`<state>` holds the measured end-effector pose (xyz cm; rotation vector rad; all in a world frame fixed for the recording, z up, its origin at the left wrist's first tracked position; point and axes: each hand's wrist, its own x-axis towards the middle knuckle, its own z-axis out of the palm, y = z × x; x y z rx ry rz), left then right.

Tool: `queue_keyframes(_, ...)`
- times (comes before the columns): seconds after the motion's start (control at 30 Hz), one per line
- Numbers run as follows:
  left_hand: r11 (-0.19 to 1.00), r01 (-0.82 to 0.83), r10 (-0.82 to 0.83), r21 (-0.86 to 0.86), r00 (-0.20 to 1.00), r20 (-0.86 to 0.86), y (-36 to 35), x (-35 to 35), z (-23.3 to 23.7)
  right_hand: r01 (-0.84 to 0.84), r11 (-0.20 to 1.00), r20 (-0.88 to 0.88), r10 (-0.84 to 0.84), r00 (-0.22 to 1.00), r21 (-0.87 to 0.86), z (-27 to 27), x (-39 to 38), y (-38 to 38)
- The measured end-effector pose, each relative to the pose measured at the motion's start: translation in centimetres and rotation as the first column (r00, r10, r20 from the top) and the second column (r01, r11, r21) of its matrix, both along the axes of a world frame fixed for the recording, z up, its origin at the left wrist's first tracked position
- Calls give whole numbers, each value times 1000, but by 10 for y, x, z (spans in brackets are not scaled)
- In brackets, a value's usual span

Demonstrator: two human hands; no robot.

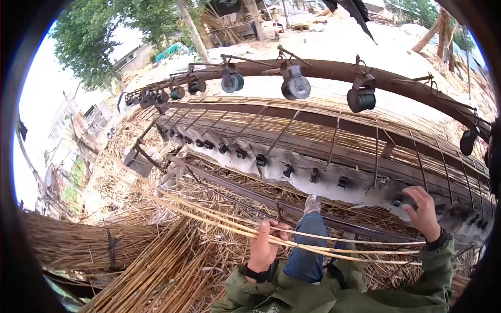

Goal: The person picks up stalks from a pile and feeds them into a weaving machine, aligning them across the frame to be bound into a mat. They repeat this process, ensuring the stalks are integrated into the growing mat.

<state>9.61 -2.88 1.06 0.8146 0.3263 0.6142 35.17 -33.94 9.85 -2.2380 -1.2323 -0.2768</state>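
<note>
Reeds (313, 249) gripped in the closed left hand (263, 246) run crosswise to just below the right hand (422, 211), half-curled at a spool (398, 202), its hold unclear.

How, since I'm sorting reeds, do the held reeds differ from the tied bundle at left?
The held reeds are few; the tied bundle is thick. The left hand grips the held reeds, while a dark tie binds the bundle. The held reeds look yellower, the bundle browner. Both are long stalks.
</note>
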Motion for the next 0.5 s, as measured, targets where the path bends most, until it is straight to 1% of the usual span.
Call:
queue_keyframes(0.03,1000,-26,26,-1,1000,7,2,3,2,-109,991,-30,107,994,-79,-7,-28,5)
queue_keyframes(0.07,999,-43,43,-4,999,3,4,7,5,-178,966,-30,176,984,-190,-24,-46,6)
queue_keyframes(0.1,998,-46,45,47,999,21,7,10,7,-238,948,-76,227,971,-213,-43,-59,7)
queue_keyframes(0.13,996,-37,35,83,999,26,14,13,8,-259,954,-129,241,962,-152,-68,-64,7)
queue_keyframes(0.17,990,-60,57,125,998,24,19,13,7,-196,962,-249,145,958,-192,-86,-68,4)
queue_keyframes(0.2,992,-70,69,108,998,11,20,16,10,-154,983,-267,123,956,-98,-108,-67,3)
queue_keyframes(0.23,989,-103,103,106,995,7,21,16,14,-126,991,-282,107,953,-50,-118,-68,1)
queue_keyframes(0.3,987,-89,88,134,996,13,24,15,17,-94,992,-335,116,935,82,-128,-70,3)
queue_keyframes(0.33,988,-25,16,151,998,57,27,14,11,-94,987,-216,121,969,134,-129,-69,7)
queue_keyframes(0.37,986,2,-15,169,997,72,16,16,15,-72,983,-83,87,993,166,-123,-68,11)
queue_keyframes(0.4,980,10,-20,200,999,46,3,20,13,-59,981,-48,69,996,182,-115,-72,19)
queue_keyframes(0.43,972,26,-31,233,999,19,-12,26,8,-102,985,2,102,995,141,-112,-76,27)
queue_keyframes(0.47,969,55,-52,240,998,-21,-30,33,4,-137,973,-21,144,989,187,-112,-83,40)
queue_keyframes(0.5,964,77,-63,256,996,-63,-49,38,-1,-174,971,27,171,985,167,-115,-88,54)
